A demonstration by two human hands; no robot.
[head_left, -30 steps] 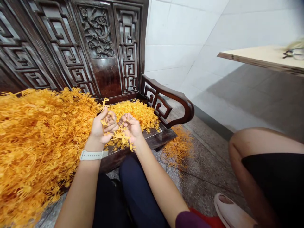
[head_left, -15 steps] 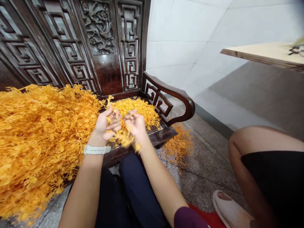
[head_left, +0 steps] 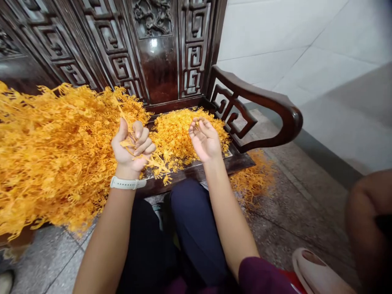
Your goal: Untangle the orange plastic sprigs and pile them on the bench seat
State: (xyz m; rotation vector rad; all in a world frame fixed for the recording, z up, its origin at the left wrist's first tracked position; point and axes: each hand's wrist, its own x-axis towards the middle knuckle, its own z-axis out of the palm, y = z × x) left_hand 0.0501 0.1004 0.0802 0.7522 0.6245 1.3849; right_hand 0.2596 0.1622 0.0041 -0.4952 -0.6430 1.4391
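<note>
My left hand (head_left: 131,145), with a pale watch strap at its wrist, is closed around a yellow plastic sprig (head_left: 157,162) whose branched tips hang out to the right. My right hand (head_left: 206,136) is palm up with its fingers loosely curled and apart, and I see nothing held in it. It hovers by the edge of a smaller heap of short yellow pieces (head_left: 174,134) on the bench seat. Left of my left hand rises a large pile of long yellow branched sprigs (head_left: 67,155).
The dark wooden bench has a carved back (head_left: 162,77) and a curved armrest (head_left: 269,106) at the right. Orange stems (head_left: 254,179) lie on the floor below it. Another person's knee (head_left: 367,204) and a pale shoe (head_left: 315,265) are at lower right.
My right hand has moved away from the left and opened out, no longer beside the sprig. The left still grips its sprig. The view has shifted, so the bench sits farther right and higher.
</note>
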